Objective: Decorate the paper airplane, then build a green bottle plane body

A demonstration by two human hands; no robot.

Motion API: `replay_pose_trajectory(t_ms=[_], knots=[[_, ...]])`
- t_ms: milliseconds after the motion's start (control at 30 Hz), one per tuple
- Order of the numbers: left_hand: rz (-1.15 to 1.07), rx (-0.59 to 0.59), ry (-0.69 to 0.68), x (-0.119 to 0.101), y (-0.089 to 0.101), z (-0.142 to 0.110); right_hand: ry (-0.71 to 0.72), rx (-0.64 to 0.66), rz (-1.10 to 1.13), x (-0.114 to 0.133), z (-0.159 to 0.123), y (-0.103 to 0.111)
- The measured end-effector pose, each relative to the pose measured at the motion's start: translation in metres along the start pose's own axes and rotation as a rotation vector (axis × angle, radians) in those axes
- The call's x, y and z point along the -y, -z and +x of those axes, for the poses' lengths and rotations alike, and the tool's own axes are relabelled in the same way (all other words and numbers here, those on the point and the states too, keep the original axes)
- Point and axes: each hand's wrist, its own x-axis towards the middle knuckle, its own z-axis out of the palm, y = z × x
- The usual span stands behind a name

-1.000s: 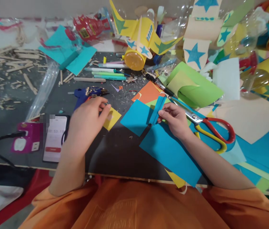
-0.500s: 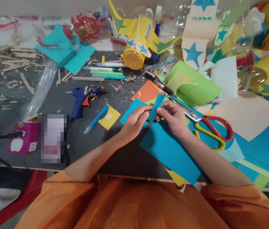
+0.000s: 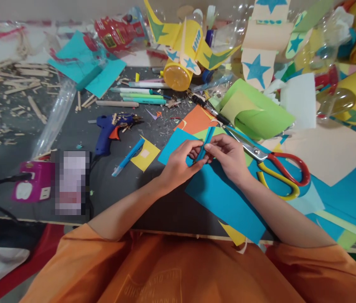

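Observation:
Between my two hands is a narrow, folded strip of blue paper (image 3: 208, 137), tilted with its top end leaning right. My left hand (image 3: 184, 159) pinches its lower left side, fingers closed around the edge. From the right, my right hand (image 3: 226, 155) grips the same strip between thumb and fingers. Under the hands lie a large blue sheet (image 3: 228, 202) and pieces of orange paper (image 3: 193, 119). Scissors (image 3: 259, 155) with one red and one yellow handle rest just right of my right hand.
A blue glue gun (image 3: 104, 134) lies left of a pen (image 3: 128, 157) and a yellow paper scrap (image 3: 146, 155). Several markers (image 3: 143, 96) and a yellow bottle craft (image 3: 182, 54) stand behind. A purple power box (image 3: 32, 181) sits beside a blurred phone (image 3: 72, 183).
The blue strip has turned and looks narrower, its broad face less visible. My left thumb has shifted down and right along its lower end.

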Motion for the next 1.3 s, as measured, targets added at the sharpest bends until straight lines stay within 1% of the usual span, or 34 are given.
replay_pose_trajectory(t_ms=[200, 333, 467, 533, 733, 833, 933, 1000, 1167, 1300], knots=[[-0.037, -0.019, 0.006, 0.000, -0.001, 0.001, 0.001, -0.002, -0.009, 0.000, -0.001, -0.002], [-0.081, 0.000, 0.086, 0.000, 0.001, 0.001, 0.001, 0.007, 0.003, -0.001, 0.000, -0.001], [-0.138, 0.071, 0.188, -0.001, 0.006, 0.002, -0.037, 0.043, 0.040, 0.000, 0.001, 0.002], [-0.171, 0.088, 0.225, -0.001, 0.010, 0.003, -0.058, 0.064, 0.054, 0.002, 0.002, 0.004], [-0.273, 0.044, 0.350, -0.002, 0.022, 0.007, -0.104, 0.071, 0.125, 0.001, 0.000, 0.005], [-0.321, -0.017, 0.392, -0.002, 0.025, 0.009, -0.132, 0.037, 0.176, -0.001, -0.002, 0.003], [-0.372, -0.086, 0.395, -0.001, 0.025, 0.011, -0.127, 0.035, 0.135, -0.001, -0.003, 0.001], [-0.392, -0.099, 0.383, 0.000, 0.025, 0.011, -0.102, 0.039, 0.082, 0.000, -0.005, 0.000], [-0.367, -0.087, 0.338, 0.002, 0.024, 0.010, -0.023, -0.003, -0.034, 0.002, -0.007, 0.000], [-0.325, -0.056, 0.321, 0.002, 0.025, 0.010, -0.011, -0.015, -0.081, 0.001, -0.007, 0.002]])
